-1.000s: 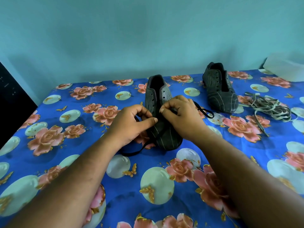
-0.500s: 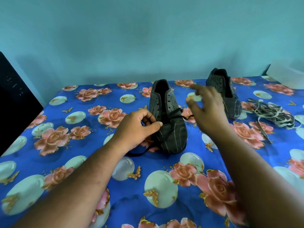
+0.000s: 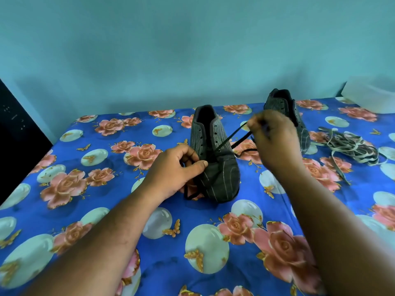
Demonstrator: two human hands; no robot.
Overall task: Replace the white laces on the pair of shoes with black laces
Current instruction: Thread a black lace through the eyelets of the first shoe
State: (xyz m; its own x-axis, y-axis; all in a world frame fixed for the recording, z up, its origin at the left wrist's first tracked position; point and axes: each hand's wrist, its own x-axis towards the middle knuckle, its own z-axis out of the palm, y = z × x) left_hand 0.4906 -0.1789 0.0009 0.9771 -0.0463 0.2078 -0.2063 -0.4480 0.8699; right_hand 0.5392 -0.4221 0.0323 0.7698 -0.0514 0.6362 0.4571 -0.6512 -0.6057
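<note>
Behind everything stands a plain teal wall, and below it a surface spread with a blue floral cloth [image 3: 89,189]; whether that is a bed or a desk cannot be told.

From the head view, the near shoe [image 3: 215,167] sits toe toward the person, its eyelets mostly bare. The left hand [image 3: 175,169] has a narrow grip: thumb and curled fingers pinch the black lace [image 3: 229,138] right at the shoe's left edge, with slack looping on the cloth just under that grip. The right hand [image 3: 271,137] is blurred, but its fingertips appear pinched on the lace's other end, raised up and away to the right of the shoe, so the strand runs taut from an eyelet to that grip. Beyond the right grip stands the second shoe [image 3: 286,116], unlaced, and further right the removed white laces [image 3: 352,146] lie in a heap.

To do this pull well, I judge the left grip should anchor the shoe and its end firmly while the right draws until both ends look equal. Pulling along the eyelet's line should keep the lace flat and the shoe from tipping.
</note>
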